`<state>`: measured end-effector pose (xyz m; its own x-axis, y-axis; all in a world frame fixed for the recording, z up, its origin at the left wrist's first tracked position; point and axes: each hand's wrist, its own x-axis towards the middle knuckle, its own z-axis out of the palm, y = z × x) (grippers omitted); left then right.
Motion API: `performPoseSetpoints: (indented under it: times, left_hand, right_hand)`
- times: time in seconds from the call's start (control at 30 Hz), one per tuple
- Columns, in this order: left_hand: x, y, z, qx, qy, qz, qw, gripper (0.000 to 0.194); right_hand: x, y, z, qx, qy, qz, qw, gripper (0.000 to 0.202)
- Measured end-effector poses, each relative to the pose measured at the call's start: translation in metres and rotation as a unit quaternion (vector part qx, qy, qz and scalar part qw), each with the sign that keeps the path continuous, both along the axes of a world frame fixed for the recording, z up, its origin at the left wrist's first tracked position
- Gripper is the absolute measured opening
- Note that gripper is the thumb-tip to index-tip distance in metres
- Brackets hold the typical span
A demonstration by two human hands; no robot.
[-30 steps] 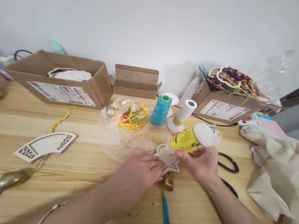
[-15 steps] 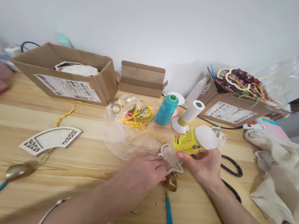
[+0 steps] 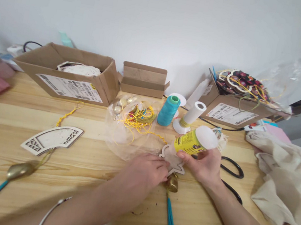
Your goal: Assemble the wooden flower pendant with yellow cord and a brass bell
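Note:
In my right hand point(image 3: 206, 167) is a glue bottle point(image 3: 191, 141) with a yellow label, tipped with its base up and its lower end over a pale wooden ornament point(image 3: 175, 164) with a scalloped outline. My left hand point(image 3: 150, 169) has its fingers curled together on the ornament's left edge, holding it against the table. The bottle's tip is hidden from me. From the ornament hang a brass bell point(image 3: 172, 183) and a teal tassel point(image 3: 170, 222); a braided yellow cord point(image 3: 159, 136) runs from its top.
A fan-shaped ornament point(image 3: 53, 139) with its own bell point(image 3: 19, 171) lies left. Behind are a plastic bag point(image 3: 113, 133) of bells and cords, a teal thread cone point(image 3: 167, 111), a white spool point(image 3: 194, 113) and cardboard boxes point(image 3: 109, 87). Black-handled scissors point(image 3: 233, 175) and cream cloth point(image 3: 279, 178) lie right.
The glue bottle and my right hand have shifted very slightly left. My left hand and the ornament stay in place.

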<state>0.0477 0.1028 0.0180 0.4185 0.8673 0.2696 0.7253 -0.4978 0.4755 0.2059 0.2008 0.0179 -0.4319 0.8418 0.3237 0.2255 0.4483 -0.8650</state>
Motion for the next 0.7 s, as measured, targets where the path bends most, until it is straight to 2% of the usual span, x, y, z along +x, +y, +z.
performPoseSetpoints:
  times: [0.23,0.47,0.7]
  left_hand:
    - [0.0012,0.001,0.0051,0.003,0.036,-0.001,0.999,0.019]
    - [0.001,0.0019,0.0047,-0.003,0.062,-0.008,0.998,0.016]
    - [0.0009,0.0008,0.0016,0.0,0.023,0.003,1.0,0.017]
  right_hand:
    - [-0.0011,-0.0017,0.0005,0.002,0.012,0.007,1.0,0.028]
    - [-0.0017,-0.0013,0.0018,-0.002,0.003,0.012,1.0,0.031]
    - [-0.0012,-0.0015,0.0029,0.02,-0.011,0.014,1.0,0.031]
